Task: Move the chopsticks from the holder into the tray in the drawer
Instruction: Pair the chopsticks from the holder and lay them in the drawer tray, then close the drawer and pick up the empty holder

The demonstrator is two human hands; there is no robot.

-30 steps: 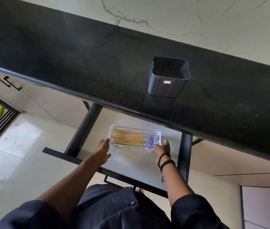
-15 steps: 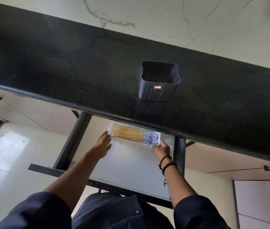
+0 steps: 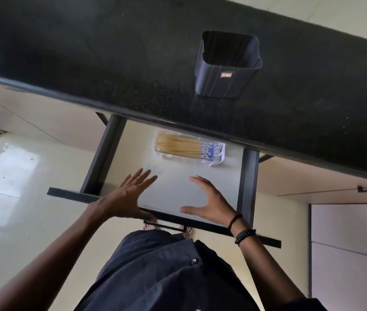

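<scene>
The chopsticks lay in the white tray at the back of the open drawer, mid-frame. Both the left hand and right hand hovered lower down, each grip released, fingers spread. The dark holder stood on the black table above.

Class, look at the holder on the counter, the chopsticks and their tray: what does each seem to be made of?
Holder: likely dark matte plastic, with moulded ribs and a small label.
Chopsticks: probably wood or bamboo, pale tan, with blue-and-white patterned ends.
Tray: seemingly white glossy plastic, thin-rimmed.
</scene>
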